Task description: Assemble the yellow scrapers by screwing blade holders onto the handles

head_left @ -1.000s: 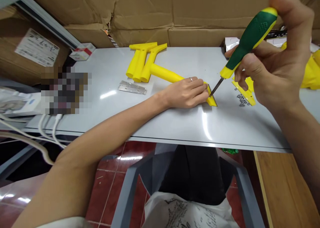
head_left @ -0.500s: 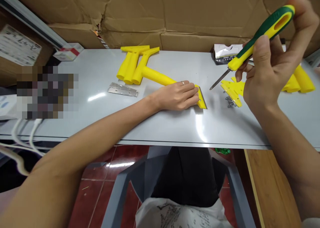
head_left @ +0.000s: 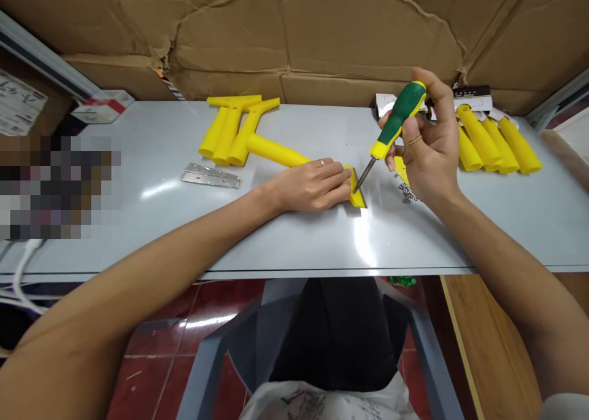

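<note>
My left hand [head_left: 317, 185] is wrapped round a yellow scraper [head_left: 280, 151] lying on the grey table, its head with a metal blade edge showing past my fingers. In my right hand [head_left: 432, 140] is a green and yellow screwdriver [head_left: 399, 116], tilted, its tip at the scraper head. Beside my right hand lie small screws [head_left: 407, 193] and a partly hidden yellow plate [head_left: 401, 169]. Several yellow scraper pieces [head_left: 239, 125] rest behind my left hand, with metal blades [head_left: 210, 175] in front of them.
Yellow tubular handles [head_left: 519, 145] lie at the back right by small boxes [head_left: 472, 98]. A red and white box [head_left: 103, 106] stands at the back left, near a blurred-out area. Cardboard [head_left: 322, 39] lines the back. White cables [head_left: 21, 279] hang at the left edge.
My right hand has moved left and down with the screwdriver, whose tip has come from above the table to the scraper head. The whole view has shifted slightly.
</note>
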Tool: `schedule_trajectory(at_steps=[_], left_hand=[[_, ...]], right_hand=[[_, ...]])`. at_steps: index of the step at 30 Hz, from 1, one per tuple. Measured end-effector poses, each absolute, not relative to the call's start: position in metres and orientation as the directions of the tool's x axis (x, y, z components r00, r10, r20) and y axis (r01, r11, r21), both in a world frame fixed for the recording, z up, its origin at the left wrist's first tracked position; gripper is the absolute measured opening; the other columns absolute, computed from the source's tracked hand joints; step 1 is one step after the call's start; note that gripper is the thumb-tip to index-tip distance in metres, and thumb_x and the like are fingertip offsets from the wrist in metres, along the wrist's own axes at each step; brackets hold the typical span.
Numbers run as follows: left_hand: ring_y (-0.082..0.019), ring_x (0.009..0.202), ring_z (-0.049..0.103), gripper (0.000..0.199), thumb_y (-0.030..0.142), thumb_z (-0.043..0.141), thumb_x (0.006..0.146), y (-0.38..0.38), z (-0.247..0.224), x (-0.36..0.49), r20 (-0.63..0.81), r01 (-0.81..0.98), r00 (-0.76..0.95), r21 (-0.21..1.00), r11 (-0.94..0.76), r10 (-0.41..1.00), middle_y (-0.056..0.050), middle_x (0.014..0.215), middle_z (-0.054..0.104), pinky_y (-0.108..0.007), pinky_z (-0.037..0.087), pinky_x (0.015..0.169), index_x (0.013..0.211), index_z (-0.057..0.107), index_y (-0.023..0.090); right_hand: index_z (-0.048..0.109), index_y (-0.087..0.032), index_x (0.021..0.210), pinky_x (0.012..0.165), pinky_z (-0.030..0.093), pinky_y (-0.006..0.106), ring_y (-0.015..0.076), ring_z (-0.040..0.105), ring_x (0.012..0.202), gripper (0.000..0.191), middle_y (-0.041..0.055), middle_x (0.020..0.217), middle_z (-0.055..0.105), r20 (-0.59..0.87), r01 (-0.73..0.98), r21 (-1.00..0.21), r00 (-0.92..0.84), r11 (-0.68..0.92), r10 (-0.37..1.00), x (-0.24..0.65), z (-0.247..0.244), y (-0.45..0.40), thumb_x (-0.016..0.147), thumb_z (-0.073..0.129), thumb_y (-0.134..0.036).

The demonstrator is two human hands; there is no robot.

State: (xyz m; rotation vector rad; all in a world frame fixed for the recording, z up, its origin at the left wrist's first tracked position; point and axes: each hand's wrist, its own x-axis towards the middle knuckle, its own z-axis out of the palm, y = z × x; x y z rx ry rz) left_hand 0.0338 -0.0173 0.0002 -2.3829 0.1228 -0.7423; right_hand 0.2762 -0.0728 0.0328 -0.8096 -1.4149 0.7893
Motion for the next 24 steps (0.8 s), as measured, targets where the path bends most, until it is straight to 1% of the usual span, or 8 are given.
schedule_trajectory(at_steps=[3, 8, 11, 14, 17, 19, 22, 24], left_hand=[[-0.017, 0.09, 0.072, 0.026, 0.024, 0.054, 0.112, -0.017, 0.0, 0.034, 0.473, 0.1, 0.84, -0.615, -0.782, -0.265, -0.009, 0.105, 0.079, -0.031, 0.06, 0.075, 0.087, 0.063, 0.018], [-0.019, 0.091, 0.072, 0.027, 0.025, 0.054, 0.111, -0.015, -0.003, 0.034, 0.472, 0.092, 0.844, -0.595, -0.799, -0.254, -0.011, 0.106, 0.079, -0.032, 0.059, 0.072, 0.087, 0.061, 0.018], [-0.019, 0.092, 0.073, 0.025, 0.025, 0.052, 0.112, -0.015, -0.004, 0.034, 0.471, 0.092, 0.849, -0.58, -0.81, -0.241, -0.011, 0.108, 0.08, -0.033, 0.059, 0.073, 0.09, 0.062, 0.019], [-0.019, 0.092, 0.073, 0.024, 0.024, 0.053, 0.112, -0.016, -0.003, 0.033, 0.466, 0.097, 0.848, -0.606, -0.79, -0.254, -0.011, 0.108, 0.08, -0.033, 0.06, 0.075, 0.09, 0.063, 0.018], [-0.018, 0.09, 0.073, 0.025, 0.023, 0.057, 0.11, -0.017, -0.001, 0.034, 0.472, 0.099, 0.834, -0.637, -0.764, -0.286, -0.011, 0.107, 0.081, -0.031, 0.061, 0.075, 0.087, 0.064, 0.017], [-0.019, 0.089, 0.073, 0.025, 0.022, 0.058, 0.11, -0.017, 0.0, 0.035, 0.48, 0.096, 0.825, -0.64, -0.762, -0.298, -0.012, 0.106, 0.081, -0.031, 0.061, 0.074, 0.087, 0.064, 0.017], [-0.019, 0.087, 0.073, 0.021, 0.021, 0.061, 0.108, -0.018, 0.0, 0.036, 0.484, 0.089, 0.82, -0.634, -0.768, -0.305, -0.014, 0.104, 0.081, -0.032, 0.061, 0.073, 0.089, 0.065, 0.014], [-0.02, 0.087, 0.074, 0.018, 0.02, 0.062, 0.107, -0.019, 0.0, 0.036, 0.482, 0.083, 0.821, -0.632, -0.771, -0.306, -0.015, 0.103, 0.081, -0.032, 0.061, 0.073, 0.091, 0.066, 0.013]], right_hand=[[0.049, -0.054, 0.139, 0.05, 0.057, 0.034, 0.0232, 0.074, 0.089, 0.051, -0.0001, 0.108, 0.072, 0.551, 0.054, -0.833, -0.019, 0.551, 0.834, 0.281, 0.028, -0.067, 0.096, 0.073, -0.066], [0.045, -0.054, 0.145, 0.048, 0.056, 0.033, 0.027, 0.077, 0.103, 0.058, 0.0027, 0.11, 0.075, 0.55, 0.14, -0.826, -0.015, 0.546, 0.835, 0.285, 0.02, -0.06, 0.095, 0.071, -0.067], [0.044, -0.053, 0.147, 0.048, 0.057, 0.033, 0.0282, 0.077, 0.108, 0.057, 0.0033, 0.111, 0.077, 0.57, 0.123, -0.814, -0.02, 0.568, 0.821, 0.286, 0.017, -0.059, 0.097, 0.069, -0.068], [0.047, -0.052, 0.146, 0.048, 0.057, 0.032, 0.0278, 0.077, 0.111, 0.052, 0.0029, 0.112, 0.077, 0.597, 0.085, -0.797, -0.042, 0.598, 0.801, 0.284, 0.018, -0.062, 0.099, 0.067, -0.066], [0.052, -0.049, 0.141, 0.045, 0.055, 0.029, 0.0238, 0.077, 0.104, 0.048, 0.0013, 0.105, 0.075, 0.601, 0.022, -0.799, -0.012, 0.601, 0.799, 0.279, 0.022, -0.065, 0.099, 0.071, -0.061], [0.054, -0.047, 0.139, 0.044, 0.053, 0.028, 0.0223, 0.077, 0.1, 0.047, 0.0004, 0.104, 0.076, 0.596, -0.015, -0.803, 0.0, 0.596, 0.803, 0.277, 0.025, -0.067, 0.098, 0.075, -0.056], [0.054, -0.045, 0.138, 0.042, 0.051, 0.029, 0.023, 0.077, 0.096, 0.05, 0.0006, 0.112, 0.079, 0.58, -0.008, -0.814, -0.019, 0.58, 0.814, 0.278, 0.03, -0.071, 0.096, 0.076, -0.059], [0.052, -0.045, 0.138, 0.041, 0.051, 0.03, 0.0223, 0.077, 0.086, 0.053, 0.0008, 0.119, 0.081, 0.55, 0.02, -0.834, -0.045, 0.551, 0.834, 0.28, 0.034, -0.073, 0.095, 0.076, -0.063]])
